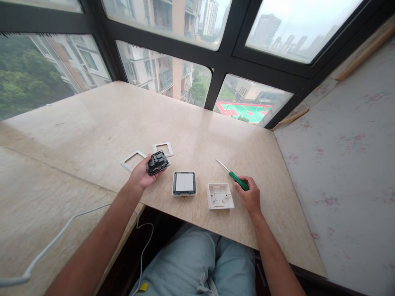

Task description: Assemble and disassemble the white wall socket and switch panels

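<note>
Your left hand (142, 174) holds a dark switch module (157, 163) above the tabletop (191, 139), its ribbed back with a raised central block turned up, near the left white frame (129, 156) and the right white frame (170, 149). This grip pinches the module at its left side, thumb at the edge and fingers beneath. The module should prove light and stiff; take it by the rim, since the recessed back parts look easier to harm. Your right hand (250, 195) closes its grip around the handle of a green screwdriver (239, 181), the shaft directed away from you; whether the tool touches the tabletop you cannot tell. Expect it rigid, the smooth shaft more slippery than the handle. Between your hands, an assembled switch (184, 183) and an open white box (220, 196) lie apart; hold either by opposite side walls. The thin frames probably flex or crack if twisted.
</note>
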`<move>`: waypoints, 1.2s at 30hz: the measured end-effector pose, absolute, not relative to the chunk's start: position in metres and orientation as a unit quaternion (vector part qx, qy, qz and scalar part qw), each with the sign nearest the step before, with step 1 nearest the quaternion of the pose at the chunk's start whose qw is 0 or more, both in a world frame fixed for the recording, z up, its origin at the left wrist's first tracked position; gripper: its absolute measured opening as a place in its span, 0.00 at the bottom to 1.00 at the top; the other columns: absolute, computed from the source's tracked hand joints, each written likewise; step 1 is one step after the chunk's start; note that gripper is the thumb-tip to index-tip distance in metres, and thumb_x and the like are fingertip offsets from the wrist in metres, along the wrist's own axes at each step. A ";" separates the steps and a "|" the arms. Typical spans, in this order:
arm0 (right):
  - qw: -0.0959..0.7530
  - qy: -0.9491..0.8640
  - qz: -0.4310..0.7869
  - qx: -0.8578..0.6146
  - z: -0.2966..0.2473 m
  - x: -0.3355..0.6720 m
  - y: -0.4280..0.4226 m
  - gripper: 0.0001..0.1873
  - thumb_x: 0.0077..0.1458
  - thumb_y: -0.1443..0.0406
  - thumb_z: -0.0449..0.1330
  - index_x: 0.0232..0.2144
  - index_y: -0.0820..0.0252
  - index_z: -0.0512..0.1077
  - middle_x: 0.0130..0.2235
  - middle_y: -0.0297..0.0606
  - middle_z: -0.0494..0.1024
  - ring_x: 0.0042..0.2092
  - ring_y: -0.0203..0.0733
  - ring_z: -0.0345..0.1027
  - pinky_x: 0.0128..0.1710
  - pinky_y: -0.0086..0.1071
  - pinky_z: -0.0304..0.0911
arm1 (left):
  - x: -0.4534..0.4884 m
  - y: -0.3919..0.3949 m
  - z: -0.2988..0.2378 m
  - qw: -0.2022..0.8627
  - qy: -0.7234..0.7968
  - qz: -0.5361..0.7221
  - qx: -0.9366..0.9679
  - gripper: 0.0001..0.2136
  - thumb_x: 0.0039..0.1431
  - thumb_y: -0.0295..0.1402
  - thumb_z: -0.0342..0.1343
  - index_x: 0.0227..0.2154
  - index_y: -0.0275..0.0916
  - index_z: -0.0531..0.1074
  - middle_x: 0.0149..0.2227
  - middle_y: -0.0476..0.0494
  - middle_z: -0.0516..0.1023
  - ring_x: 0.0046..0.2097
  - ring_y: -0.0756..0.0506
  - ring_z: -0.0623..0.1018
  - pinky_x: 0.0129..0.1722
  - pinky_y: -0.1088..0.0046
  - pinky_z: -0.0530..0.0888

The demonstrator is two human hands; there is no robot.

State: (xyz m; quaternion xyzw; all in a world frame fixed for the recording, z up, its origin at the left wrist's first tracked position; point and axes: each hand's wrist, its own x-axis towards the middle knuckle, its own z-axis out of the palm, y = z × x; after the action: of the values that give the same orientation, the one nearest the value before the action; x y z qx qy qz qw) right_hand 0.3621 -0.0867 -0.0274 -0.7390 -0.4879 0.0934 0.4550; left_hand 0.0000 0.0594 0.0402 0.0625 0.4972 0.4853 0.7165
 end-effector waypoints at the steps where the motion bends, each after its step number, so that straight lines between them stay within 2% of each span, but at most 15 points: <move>1: 0.455 -0.487 0.094 -0.739 -0.028 0.362 -0.087 0.15 0.49 0.56 0.63 0.37 0.56 0.71 0.40 0.40 0.79 0.42 0.48 0.73 0.46 0.42 0.66 | 0.000 0.059 0.040 0.712 0.503 0.487 0.057 0.12 0.70 0.32 0.47 0.42 0.32 0.74 0.29 0.40 0.81 0.29 0.42 0.82 0.26 0.66 0.81; 15: 0.456 -0.487 0.104 -0.737 -0.025 0.361 -0.088 0.15 0.49 0.56 0.63 0.38 0.56 0.71 0.39 0.39 0.79 0.42 0.48 0.73 0.45 0.41 0.66 | 0.006 0.055 0.033 0.668 0.526 0.526 0.028 0.07 0.67 0.27 0.51 0.36 0.33 0.74 0.28 0.43 0.81 0.27 0.45 0.81 0.28 0.67 0.81; 19: 0.457 -0.488 0.102 -0.737 -0.025 0.362 -0.088 0.15 0.49 0.55 0.63 0.37 0.56 0.71 0.40 0.39 0.79 0.42 0.48 0.73 0.46 0.41 0.66 | 0.007 0.054 0.034 0.651 0.532 0.541 0.023 0.04 0.64 0.25 0.54 0.36 0.35 0.75 0.28 0.46 0.80 0.26 0.47 0.80 0.29 0.68 0.81; 25: 0.457 -0.487 0.103 -0.737 -0.026 0.362 -0.088 0.15 0.49 0.55 0.63 0.37 0.56 0.71 0.39 0.39 0.78 0.42 0.47 0.72 0.46 0.41 0.66 | 0.007 0.054 0.036 0.655 0.526 0.542 0.020 0.05 0.65 0.26 0.54 0.38 0.35 0.75 0.28 0.46 0.80 0.26 0.47 0.80 0.30 0.69 0.81; 31: 0.458 -0.490 0.100 -0.735 -0.026 0.362 -0.087 0.15 0.49 0.55 0.63 0.37 0.56 0.72 0.39 0.39 0.78 0.41 0.47 0.72 0.46 0.41 0.66 | 0.008 0.056 0.036 0.645 0.542 0.539 0.030 0.04 0.62 0.24 0.55 0.34 0.36 0.75 0.25 0.49 0.79 0.22 0.49 0.78 0.24 0.75 0.78; 36: 0.458 -0.491 0.100 -0.734 -0.026 0.362 -0.088 0.15 0.49 0.56 0.63 0.37 0.56 0.71 0.39 0.39 0.78 0.41 0.47 0.72 0.45 0.41 0.66 | 0.007 0.058 0.034 0.646 0.542 0.537 0.014 0.07 0.64 0.24 0.52 0.31 0.36 0.74 0.23 0.49 0.78 0.21 0.50 0.77 0.22 0.77 0.76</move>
State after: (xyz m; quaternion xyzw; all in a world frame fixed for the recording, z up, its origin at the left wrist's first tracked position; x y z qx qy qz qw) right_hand 0.3618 -0.0875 -0.0259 -0.7343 -0.4907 0.0995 0.4583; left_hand 0.0067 0.0584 0.0340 0.0141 0.5421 0.5369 0.6463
